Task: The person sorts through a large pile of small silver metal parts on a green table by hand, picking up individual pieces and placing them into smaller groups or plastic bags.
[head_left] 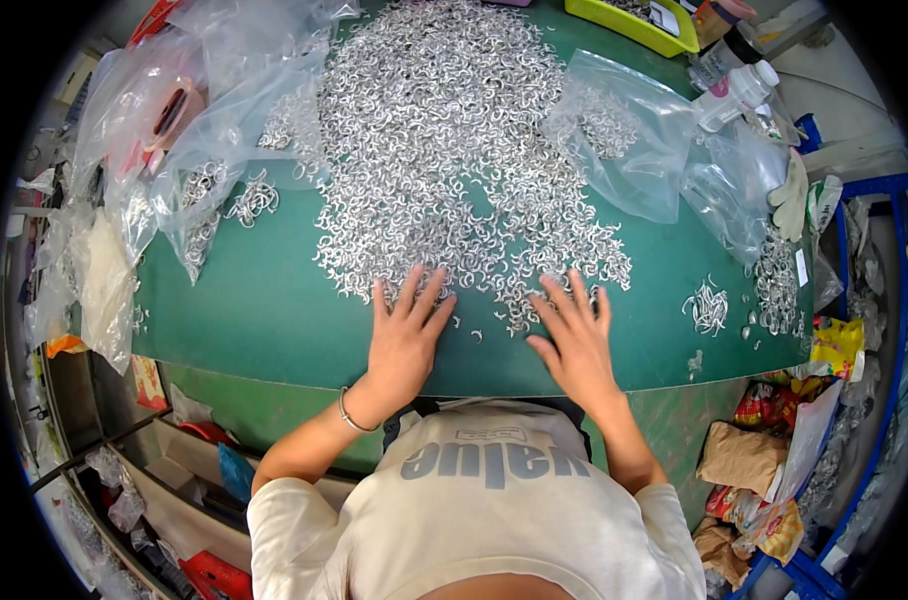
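A broad heap of small silvery curved metal pieces (434, 120) spreads over the green tabletop (244, 310), thick at the back and thinner toward me. My left hand (406, 325) lies at the heap's near left edge, fingers spread, fingertips among the pieces. On that wrist is a silver bangle (349, 412). My right hand (577, 335) rests at the near right edge, its fingers apart and tips touching the pieces. A few loose pieces lie on the green top between my hands. Neither hand grips anything.
Clear plastic bags (639, 150) flank the heap, some with metal pieces inside. Small separate piles (707, 307) lie left and right. A white bottle (736, 97) and a yellow-green tray (634, 22) stand at the back right. A blue metal rack (879, 400) holds packages at right.
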Tool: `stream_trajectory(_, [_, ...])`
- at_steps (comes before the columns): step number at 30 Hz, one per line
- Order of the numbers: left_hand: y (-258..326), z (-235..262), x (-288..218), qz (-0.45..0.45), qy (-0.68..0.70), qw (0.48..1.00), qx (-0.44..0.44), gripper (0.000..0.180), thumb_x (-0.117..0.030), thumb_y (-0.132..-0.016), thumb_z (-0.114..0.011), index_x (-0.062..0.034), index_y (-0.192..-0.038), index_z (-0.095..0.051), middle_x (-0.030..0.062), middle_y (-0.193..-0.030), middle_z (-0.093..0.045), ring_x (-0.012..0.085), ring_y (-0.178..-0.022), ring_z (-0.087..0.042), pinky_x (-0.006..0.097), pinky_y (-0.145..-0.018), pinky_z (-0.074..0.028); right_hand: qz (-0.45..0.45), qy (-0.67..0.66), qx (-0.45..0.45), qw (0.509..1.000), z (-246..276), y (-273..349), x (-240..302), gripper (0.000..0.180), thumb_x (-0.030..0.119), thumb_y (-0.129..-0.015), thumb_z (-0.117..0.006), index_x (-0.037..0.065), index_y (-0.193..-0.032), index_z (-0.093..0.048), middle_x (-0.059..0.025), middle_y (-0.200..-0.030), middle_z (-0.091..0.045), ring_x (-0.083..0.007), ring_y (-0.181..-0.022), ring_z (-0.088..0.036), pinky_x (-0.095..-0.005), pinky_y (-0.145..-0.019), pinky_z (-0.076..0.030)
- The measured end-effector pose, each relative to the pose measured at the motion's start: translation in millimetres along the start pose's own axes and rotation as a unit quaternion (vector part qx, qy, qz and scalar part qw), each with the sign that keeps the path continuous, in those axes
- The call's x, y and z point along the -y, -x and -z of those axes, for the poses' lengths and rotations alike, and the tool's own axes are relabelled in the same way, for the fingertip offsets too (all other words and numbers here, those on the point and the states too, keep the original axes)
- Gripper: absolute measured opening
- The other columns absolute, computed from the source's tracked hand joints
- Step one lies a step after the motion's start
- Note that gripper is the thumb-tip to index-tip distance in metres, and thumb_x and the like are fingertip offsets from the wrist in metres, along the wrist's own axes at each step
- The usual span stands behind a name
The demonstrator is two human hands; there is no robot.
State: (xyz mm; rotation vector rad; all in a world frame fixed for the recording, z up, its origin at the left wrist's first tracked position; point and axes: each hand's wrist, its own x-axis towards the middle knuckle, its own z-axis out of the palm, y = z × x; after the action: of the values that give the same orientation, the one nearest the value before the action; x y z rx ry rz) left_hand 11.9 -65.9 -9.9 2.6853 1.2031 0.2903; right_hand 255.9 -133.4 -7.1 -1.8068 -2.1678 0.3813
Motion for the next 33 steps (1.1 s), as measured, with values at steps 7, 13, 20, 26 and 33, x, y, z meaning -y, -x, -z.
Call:
stream_trajectory(7, [-13.6,-11.5,-25.3,-0.112,0.098,0.989,0.016,0.043,-0.004,-0.080,-0.054,-0.0049,-0.124,-0.057,0.0131,-0.148,-0.036,0.0377,-0.138,-0.028,0.073,-0.102,-0.021,-0.035,-0.065,-0.054,0.996,-5.1,-6.8,7.8,0.049,0.019,-0.088,-0.063,0.001,-0.131,-0.050,-0.0127,-0.145,-0.042,-0.0357,-0.140,-0.028,-0.0567,-0.111,-0.017])
stream_trajectory(13, [-30.2,-9.4,-19.1,-0.055,-0.015,0.998,0.009,0.044,-0.014,-0.085,-0.061,-0.0064,-0.128,-0.054,0.0099,-0.146,-0.039,0.0357,-0.137,-0.031,0.070,-0.102,-0.022,-0.114,-0.060,-0.148,0.981,8.2,-14.9,-12.6,0.045,0.020,-0.091,-0.059,0.000,-0.131,-0.051,-0.0159,-0.146,-0.040,-0.0370,-0.140,-0.028,-0.0574,-0.112,-0.014])
stream_trajectory(20, [-36.9,-28.2,-42.4,-0.102,0.039,0.994,0.009,0.047,-0.019,-0.085,-0.062,-0.0125,-0.131,-0.053,0.0080,-0.147,-0.039,0.0328,-0.137,-0.032,0.071,-0.102,-0.021,-0.030,-0.039,-0.045,0.998,0.9,-19.9,-8.5,0.048,0.019,-0.091,-0.058,0.001,-0.135,-0.047,-0.0157,-0.145,-0.041,-0.0350,-0.140,-0.028,-0.0572,-0.112,-0.017])
stream_trajectory(26, [-27.1,-20.3,-18.3,-0.015,-0.021,0.999,-0.023,0.042,-0.007,-0.085,-0.059,-0.0086,-0.126,-0.056,0.0085,-0.146,-0.039,0.0324,-0.138,-0.032,0.070,-0.104,-0.018,0.030,-0.128,0.000,0.991,11.7,-11.1,-6.9,0.043,0.018,-0.087,-0.064,0.003,-0.126,-0.055,-0.0135,-0.145,-0.041,-0.0341,-0.140,-0.030,-0.0548,-0.112,-0.020])
stream_trajectory(33, [-35.7,-23.4,-40.8,-0.085,0.086,0.993,0.001,0.051,-0.010,-0.083,-0.062,-0.0050,-0.132,-0.049,0.0091,-0.148,-0.037,0.0313,-0.139,-0.030,0.069,-0.105,-0.019,0.032,-0.115,0.000,0.993,-6.0,-6.7,6.9,0.048,0.017,-0.087,-0.064,-0.001,-0.130,-0.050,-0.0147,-0.145,-0.040,-0.0348,-0.139,-0.031,-0.0520,-0.113,-0.022])
